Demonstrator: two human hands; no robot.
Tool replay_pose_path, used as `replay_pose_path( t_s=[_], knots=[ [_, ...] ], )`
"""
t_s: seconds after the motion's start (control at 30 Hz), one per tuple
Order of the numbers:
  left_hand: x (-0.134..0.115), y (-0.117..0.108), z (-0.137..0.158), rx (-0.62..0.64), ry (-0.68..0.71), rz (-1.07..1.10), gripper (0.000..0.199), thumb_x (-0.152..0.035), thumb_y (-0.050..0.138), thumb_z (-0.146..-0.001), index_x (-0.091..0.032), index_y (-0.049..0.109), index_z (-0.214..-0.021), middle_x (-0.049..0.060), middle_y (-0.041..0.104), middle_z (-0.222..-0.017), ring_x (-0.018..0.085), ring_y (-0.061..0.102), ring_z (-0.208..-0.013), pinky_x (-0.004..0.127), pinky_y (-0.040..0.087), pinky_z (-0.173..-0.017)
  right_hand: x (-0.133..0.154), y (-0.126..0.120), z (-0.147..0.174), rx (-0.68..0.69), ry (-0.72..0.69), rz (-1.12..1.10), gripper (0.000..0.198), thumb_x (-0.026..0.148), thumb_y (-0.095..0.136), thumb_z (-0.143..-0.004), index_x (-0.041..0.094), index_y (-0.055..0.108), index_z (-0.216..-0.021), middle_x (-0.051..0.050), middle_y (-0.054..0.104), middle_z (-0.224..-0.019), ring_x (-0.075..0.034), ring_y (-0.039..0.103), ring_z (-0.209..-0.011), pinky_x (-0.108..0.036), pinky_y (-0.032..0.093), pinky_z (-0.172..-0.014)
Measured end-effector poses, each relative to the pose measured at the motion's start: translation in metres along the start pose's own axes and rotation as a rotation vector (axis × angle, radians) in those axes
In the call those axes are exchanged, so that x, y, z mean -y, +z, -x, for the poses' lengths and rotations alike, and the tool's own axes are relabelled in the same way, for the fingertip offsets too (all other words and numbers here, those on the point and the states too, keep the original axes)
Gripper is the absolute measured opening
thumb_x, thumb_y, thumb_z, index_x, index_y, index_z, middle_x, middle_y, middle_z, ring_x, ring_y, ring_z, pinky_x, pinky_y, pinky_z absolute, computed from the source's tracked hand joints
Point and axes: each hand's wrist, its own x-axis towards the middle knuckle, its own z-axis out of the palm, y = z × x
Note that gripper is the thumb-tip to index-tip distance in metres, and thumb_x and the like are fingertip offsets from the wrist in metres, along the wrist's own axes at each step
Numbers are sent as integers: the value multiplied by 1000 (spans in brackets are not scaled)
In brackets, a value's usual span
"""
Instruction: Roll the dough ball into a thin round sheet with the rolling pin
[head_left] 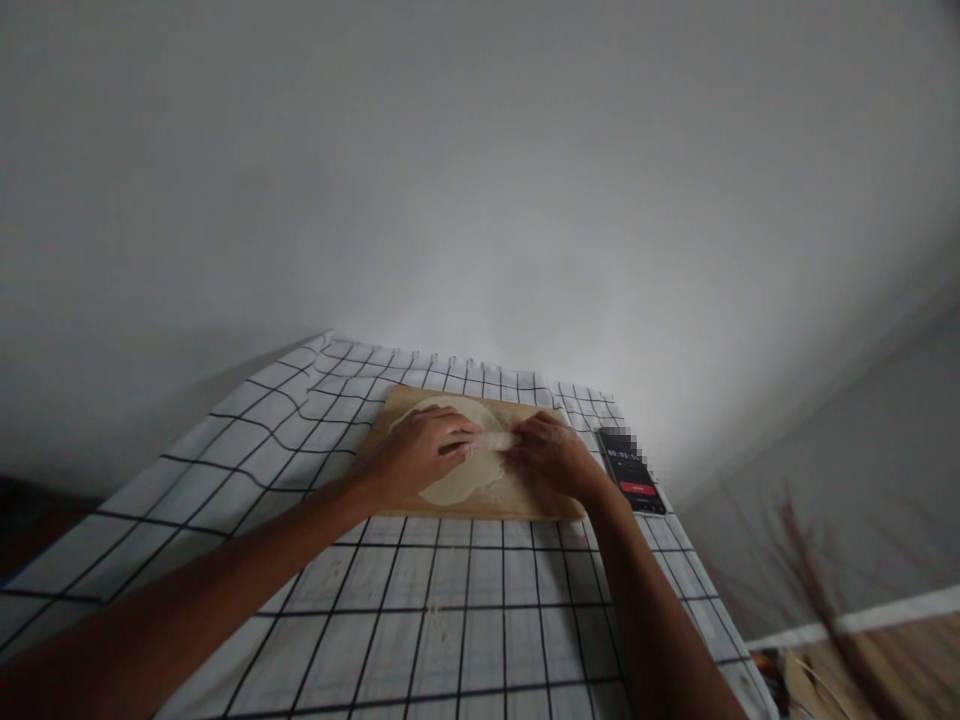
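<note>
A thin, flattened sheet of dough (pixel 454 488) lies on a wooden board (pixel 551 508). Across it rests a pale rolling pin (pixel 496 441), its middle showing between my hands. My left hand (pixel 429 445) is closed around the pin's left part, over the dough. At the pin's right end, the fingers of my right hand (pixel 553 452) are curled around it. Both hands hide the pin's ends and some of the sheet beneath.
A white tablecloth with black grid lines (pixel 420 620) covers the table, with small crumbs near the front. Right of the board lies a phone (pixel 634 475) with a timer on screen. A pale wall (pixel 480 200) rises behind. Blurred brown twigs (pixel 817 580) stand at lower right.
</note>
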Motion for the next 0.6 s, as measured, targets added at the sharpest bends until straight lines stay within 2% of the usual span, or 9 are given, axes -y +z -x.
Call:
replay_pose_path(
  t_s=[0.1,0.27,0.4,0.6],
  knots=[
    [-4,-3,0,19,-6,-4,23,-23,62,-89,-24,73,-109,4,75,-110,23,65,-107,42,49,-99,4,-1,4,-40,79,-36,13,31,68,-93,25,68,-105,-5,65,-112,-20,60,-100,-37,44,-92],
    [-4,-3,-1,1,-1,2,29,-21,62,-88,-25,70,-116,4,72,-119,23,63,-114,42,47,-103,9,11,1,-188,140,45,20,27,66,-94,25,64,-113,-7,64,-118,-24,54,-114,-42,38,-100],
    [2,1,-1,7,-11,-21,31,-21,62,-88,-24,71,-118,5,73,-118,24,62,-115,43,46,-104,4,16,-5,-139,104,48,13,29,61,-98,27,65,-111,-6,64,-121,-22,53,-117,-42,37,-102],
    [4,2,-1,20,5,-36,31,-21,63,-88,-27,72,-117,4,74,-117,23,63,-113,43,46,-103,1,9,-1,-43,132,4,20,31,65,-96,26,64,-115,-5,64,-117,-21,58,-108,-39,39,-99]
  ],
)
